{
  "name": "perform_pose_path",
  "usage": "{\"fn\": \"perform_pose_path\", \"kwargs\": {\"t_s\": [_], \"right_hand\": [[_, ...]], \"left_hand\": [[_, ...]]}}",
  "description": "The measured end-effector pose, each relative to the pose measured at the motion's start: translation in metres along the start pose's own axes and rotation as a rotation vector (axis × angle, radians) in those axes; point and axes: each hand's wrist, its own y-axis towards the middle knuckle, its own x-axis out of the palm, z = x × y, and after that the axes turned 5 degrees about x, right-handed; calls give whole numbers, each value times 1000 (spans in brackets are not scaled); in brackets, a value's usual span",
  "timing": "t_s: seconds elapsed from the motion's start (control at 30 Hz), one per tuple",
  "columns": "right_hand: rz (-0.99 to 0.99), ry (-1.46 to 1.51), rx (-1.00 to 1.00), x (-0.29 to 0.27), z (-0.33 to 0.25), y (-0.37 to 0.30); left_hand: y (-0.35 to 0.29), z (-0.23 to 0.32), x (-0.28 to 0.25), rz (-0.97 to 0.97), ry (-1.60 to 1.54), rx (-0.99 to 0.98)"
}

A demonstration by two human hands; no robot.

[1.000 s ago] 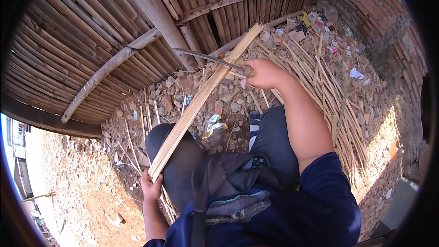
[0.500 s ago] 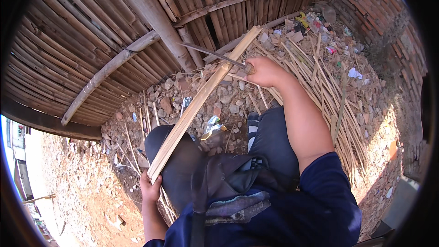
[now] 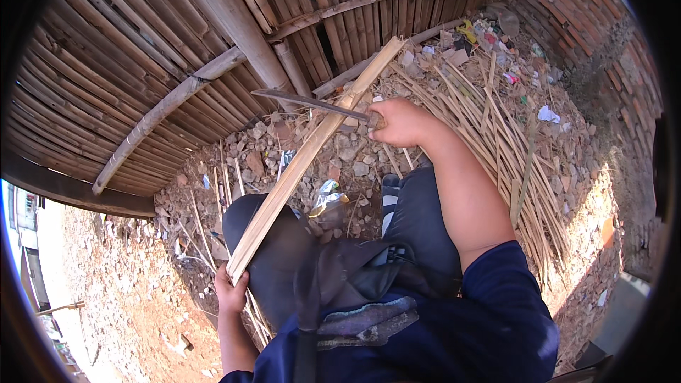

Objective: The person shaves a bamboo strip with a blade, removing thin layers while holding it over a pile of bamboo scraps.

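Observation:
A long pale bamboo strip [image 3: 301,163] slants up from my left knee toward the bamboo wall. My left hand [image 3: 231,289] is closed around its near end, beside the knee. In my right hand [image 3: 401,122] is the wooden handle of a machete [image 3: 312,101], gripped with the fingers wrapped round it. The blade crosses the strip in its upper part and points to the left. Whether its edge is in the wood or only against it, I cannot tell.
Several split bamboo strips [image 3: 496,149] lie heaped at the right on rubble [image 3: 355,149] strewn with litter. A bamboo wall [image 3: 142,50] rises ahead and left, with a brick wall [image 3: 567,14] at the far right. More thin sticks [image 3: 202,230] lie beside my left knee.
My right hand has drawn the machete down along the bamboo strip, toward me and slightly left. My left hand keeps its hold on the near end.

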Motion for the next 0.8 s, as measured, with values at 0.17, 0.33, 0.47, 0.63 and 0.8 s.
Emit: {"fn": "perform_pose_path", "kwargs": {"t_s": [0.17, 0.33, 0.47, 0.63, 0.8], "right_hand": [[-72, 92, -23, -6, 15, 10], [49, 11, 80, -4, 27, 13], [-40, -9, -38, 8, -2, 0], [-34, 93, -39, -6, 11, 7], [55, 112, 88, -9, 33, 9]], "left_hand": [[0, -14, -7, -14, -100, -20], [2, 13, 3, 14, 45, 88], [0, 12, 4, 54, 46, 121], [3, -4, -1, 4, -82, 61], [5, 7, 4, 23, 1, 103]]}}
